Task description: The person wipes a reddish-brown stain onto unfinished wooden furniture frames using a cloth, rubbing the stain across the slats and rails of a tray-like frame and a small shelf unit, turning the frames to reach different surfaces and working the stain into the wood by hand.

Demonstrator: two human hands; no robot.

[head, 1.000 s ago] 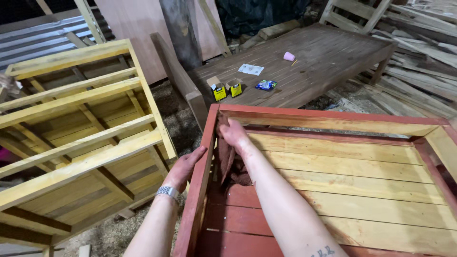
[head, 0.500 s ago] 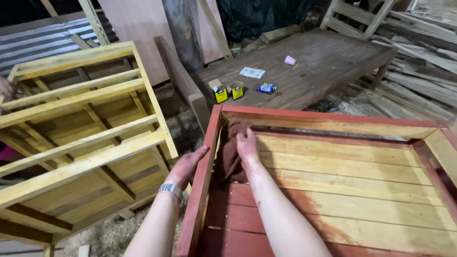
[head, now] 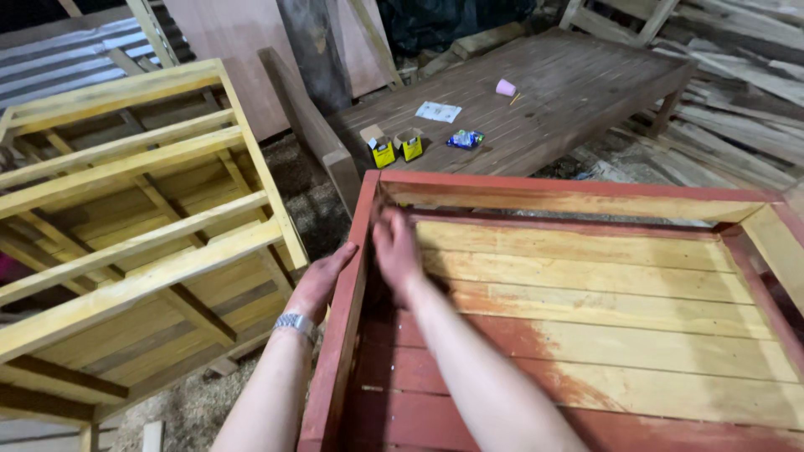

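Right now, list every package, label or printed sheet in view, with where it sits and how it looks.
Two small boxes: yellow and black, flaps open, side by side on the dark wooden platform.
Wrapper: small, crumpled, blue and green, right of the boxes.
Paper sheet: white, flat, rectangular, behind the boxes.
No signs or screens.

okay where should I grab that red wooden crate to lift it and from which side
Grip the red crate's long side rails from outside, fingers curled over the top edges. The box is open-topped with raised, narrow rims; the left hand already rests against the near rail.
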